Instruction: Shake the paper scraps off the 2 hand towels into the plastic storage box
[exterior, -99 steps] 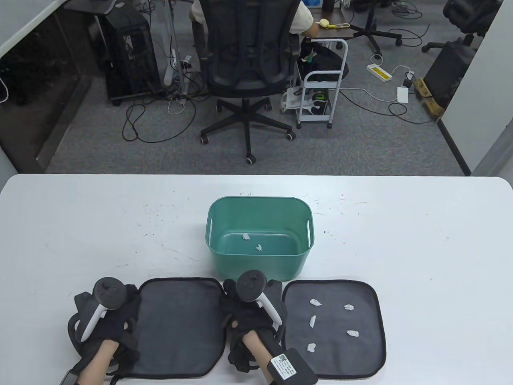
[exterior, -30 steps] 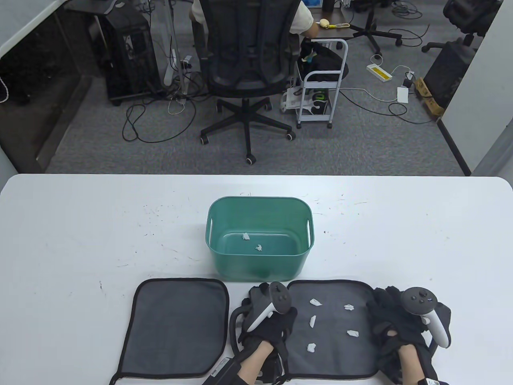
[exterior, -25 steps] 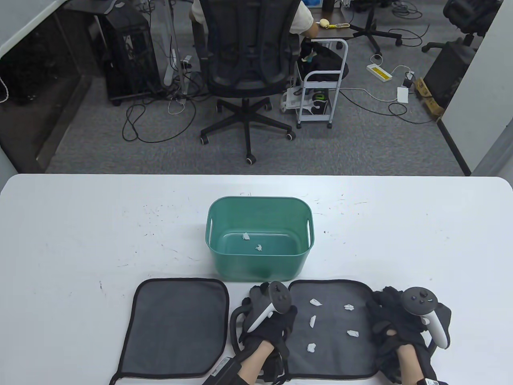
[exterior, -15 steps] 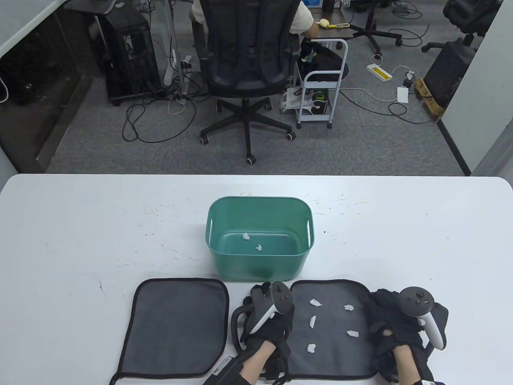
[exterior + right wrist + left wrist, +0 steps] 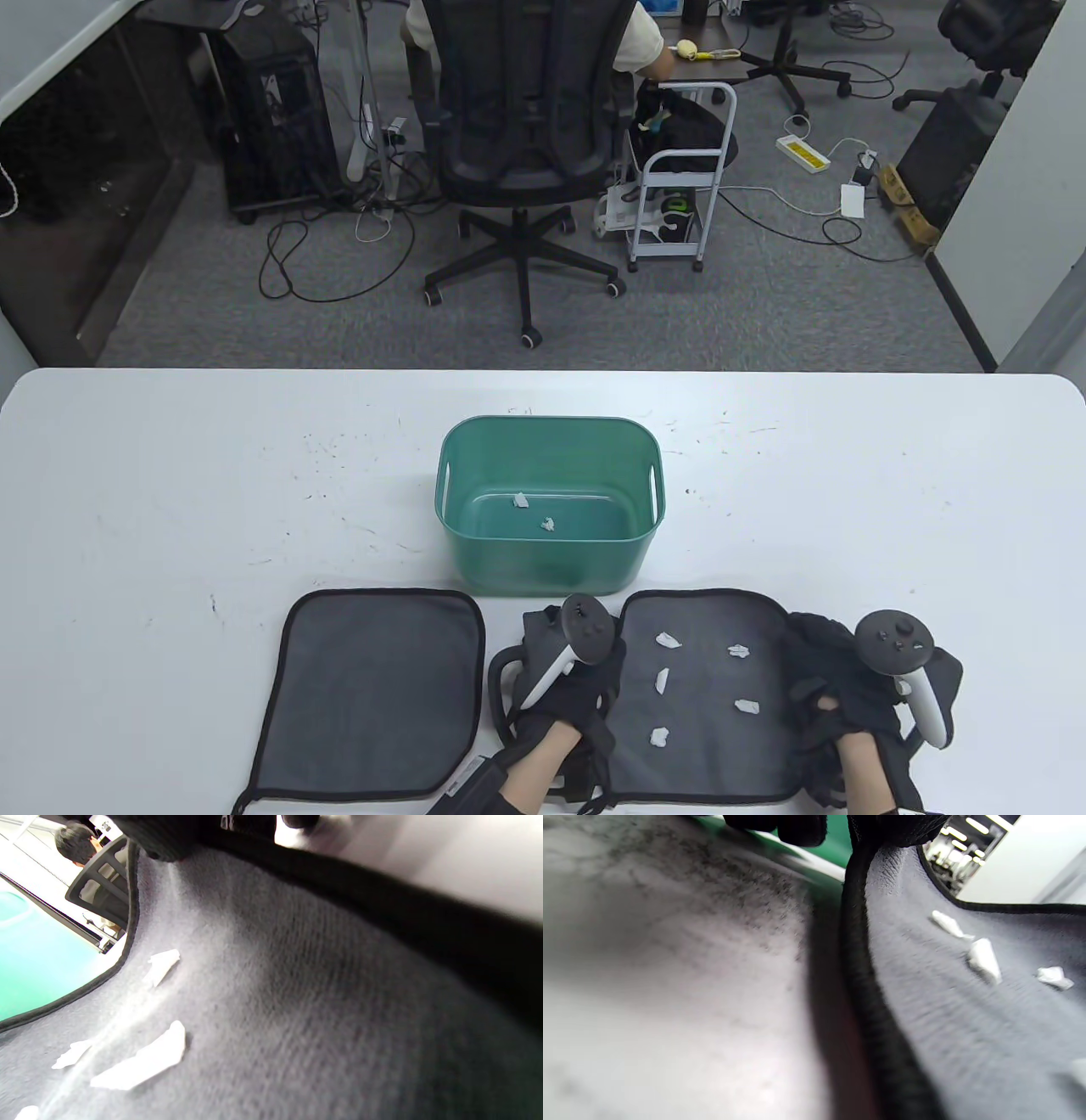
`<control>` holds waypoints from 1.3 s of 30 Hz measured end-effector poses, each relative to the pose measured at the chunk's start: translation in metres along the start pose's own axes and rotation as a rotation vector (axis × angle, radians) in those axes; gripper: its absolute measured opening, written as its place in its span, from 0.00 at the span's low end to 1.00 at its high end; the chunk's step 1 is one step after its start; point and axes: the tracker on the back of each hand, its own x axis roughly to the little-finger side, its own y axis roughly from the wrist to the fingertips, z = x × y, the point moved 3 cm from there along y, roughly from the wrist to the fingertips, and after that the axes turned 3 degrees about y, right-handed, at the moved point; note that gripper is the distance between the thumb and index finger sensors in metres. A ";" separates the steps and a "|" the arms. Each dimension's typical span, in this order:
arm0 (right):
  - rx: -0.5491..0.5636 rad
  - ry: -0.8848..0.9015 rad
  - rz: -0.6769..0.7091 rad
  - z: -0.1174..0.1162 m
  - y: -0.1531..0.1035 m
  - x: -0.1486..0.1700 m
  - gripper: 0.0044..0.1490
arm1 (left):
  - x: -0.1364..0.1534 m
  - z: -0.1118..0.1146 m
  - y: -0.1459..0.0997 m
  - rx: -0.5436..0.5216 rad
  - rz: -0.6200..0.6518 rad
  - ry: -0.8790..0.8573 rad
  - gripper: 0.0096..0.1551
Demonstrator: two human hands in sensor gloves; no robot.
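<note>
The right hand towel, dark grey with a black border, lies in front of the green plastic storage box and carries several white paper scraps. My left hand pinches its left edge and my right hand grips its right edge. In the left wrist view the towel's black hem rises to my fingers, with scraps on the cloth. The right wrist view shows the towel curving up with scraps on it. The left towel lies flat and bare. Two scraps lie in the box.
The white table extends around the box and towels. Beyond its far edge stand an office chair with a person seated in it, a small white cart and cables on the carpet.
Both hands have moved from the sides of the left towel to the sides of the right towel. In the last half second its side edges have curled up slightly in my hands.
</note>
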 end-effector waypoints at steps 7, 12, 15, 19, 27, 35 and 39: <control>0.019 -0.035 0.059 0.007 -0.014 -0.015 0.24 | -0.006 -0.008 -0.007 0.006 0.063 -0.054 0.21; 0.023 -0.062 0.076 0.009 -0.020 -0.027 0.24 | -0.007 -0.010 -0.007 0.024 0.098 -0.072 0.22; 0.018 -0.060 0.095 0.012 -0.025 -0.035 0.24 | -0.007 -0.014 -0.010 0.012 0.112 -0.090 0.22; 0.008 -0.082 0.110 0.015 -0.031 -0.049 0.25 | -0.011 -0.021 -0.016 -0.002 0.142 -0.101 0.22; -0.067 -0.099 0.147 0.015 -0.046 -0.084 0.25 | -0.020 -0.041 -0.031 -0.010 0.206 -0.129 0.22; -0.158 -0.045 0.166 0.016 -0.054 -0.116 0.25 | -0.017 -0.076 -0.044 0.000 0.233 -0.132 0.22; -0.202 0.008 0.178 0.015 -0.056 -0.131 0.25 | -0.011 -0.099 -0.054 -0.003 0.243 -0.148 0.22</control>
